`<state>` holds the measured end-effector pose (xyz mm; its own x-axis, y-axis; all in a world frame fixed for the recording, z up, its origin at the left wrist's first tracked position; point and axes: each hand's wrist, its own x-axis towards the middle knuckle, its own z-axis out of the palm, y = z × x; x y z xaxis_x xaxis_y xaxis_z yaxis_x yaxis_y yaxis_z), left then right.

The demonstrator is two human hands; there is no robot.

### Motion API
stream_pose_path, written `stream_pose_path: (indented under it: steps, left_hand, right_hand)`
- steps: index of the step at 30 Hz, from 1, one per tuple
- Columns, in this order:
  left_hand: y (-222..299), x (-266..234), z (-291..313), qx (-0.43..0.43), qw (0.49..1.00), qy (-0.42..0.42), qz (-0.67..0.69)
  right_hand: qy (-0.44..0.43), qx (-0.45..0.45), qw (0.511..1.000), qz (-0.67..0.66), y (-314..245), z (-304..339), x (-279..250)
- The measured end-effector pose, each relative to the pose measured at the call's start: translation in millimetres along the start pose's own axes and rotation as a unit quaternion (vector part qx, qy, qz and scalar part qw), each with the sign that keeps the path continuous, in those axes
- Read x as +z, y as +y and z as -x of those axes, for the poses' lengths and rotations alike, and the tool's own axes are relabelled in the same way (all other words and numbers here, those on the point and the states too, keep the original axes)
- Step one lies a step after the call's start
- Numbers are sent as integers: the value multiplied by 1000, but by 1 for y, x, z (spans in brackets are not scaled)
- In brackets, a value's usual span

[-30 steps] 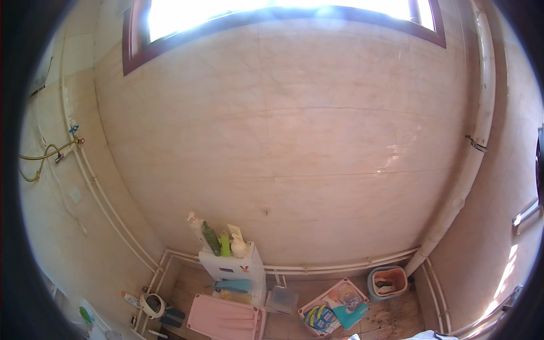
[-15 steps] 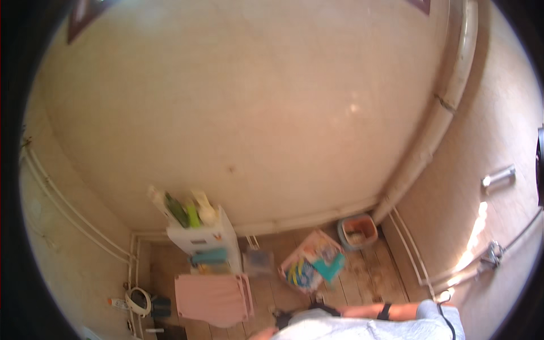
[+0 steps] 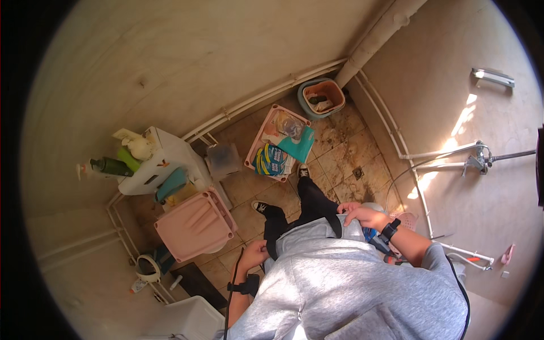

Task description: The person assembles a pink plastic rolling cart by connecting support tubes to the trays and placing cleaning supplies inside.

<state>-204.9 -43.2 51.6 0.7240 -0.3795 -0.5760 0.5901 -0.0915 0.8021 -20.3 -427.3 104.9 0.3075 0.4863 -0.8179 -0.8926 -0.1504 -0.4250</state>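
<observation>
My left hand (image 3: 255,254) is beside the left side of my grey shirt (image 3: 323,266), by a black strap, fingers curled in; what they hold, if anything, is hidden. My right hand (image 3: 365,216) is closed at the shirt's front hem, its fingers bent over the grey cloth. Each wrist wears a black band. Beyond my feet, a pink rack (image 3: 261,135) holds a blue-and-yellow packet (image 3: 270,160), a teal packet (image 3: 298,146) and clear plastic bags. To the left is a pink plastic stool or shelf top (image 3: 192,225).
A white cabinet (image 3: 170,158) with bottles on top stands against the wall. A blue-and-pink bucket (image 3: 321,97) sits in the corner. A clear box (image 3: 223,161) is beside the rack. Pipes and a tap (image 3: 480,158) with a hose run along the right wall. The tiled floor (image 3: 351,147) has dirty patches.
The view has tipped down and turned, bringing my hands, legs and more floor into sight. Earlier, mainly the wall showed, with my right arm at the lower edge.
</observation>
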Motion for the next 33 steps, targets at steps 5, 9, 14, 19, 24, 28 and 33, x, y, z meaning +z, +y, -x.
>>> stream_pose_path:
  steps: [5, 9, 14, 19, 24, 28, 33]
  left_hand:
    - [11, -10, -49, -48, 978, 189, 70]
    - [22, -45, -132, 22, 874, 454, 174]
    - [7, -79, -324, 123, 811, 537, 199]
    - [-76, -106, -479, 33, 824, 541, 163]
    - [-147, -125, -612, -61, 877, 471, 66]
    - [-134, -143, -663, -26, 847, 531, -17]
    - [-145, -179, -693, -4, 821, 559, -120]
  right_hand:
    - [-43, -3, 980, 196, -39, -57, -71]
    - [119, -149, 959, 209, -91, -170, -140]
    - [290, -62, 933, 203, -84, -358, -268]
    - [278, -85, 920, 263, -60, -481, -293]
    - [262, -104, 926, 250, -35, -545, -285]
    - [281, -223, 888, 289, -67, -603, -261]
    - [454, -294, 725, 426, -104, -645, -239]
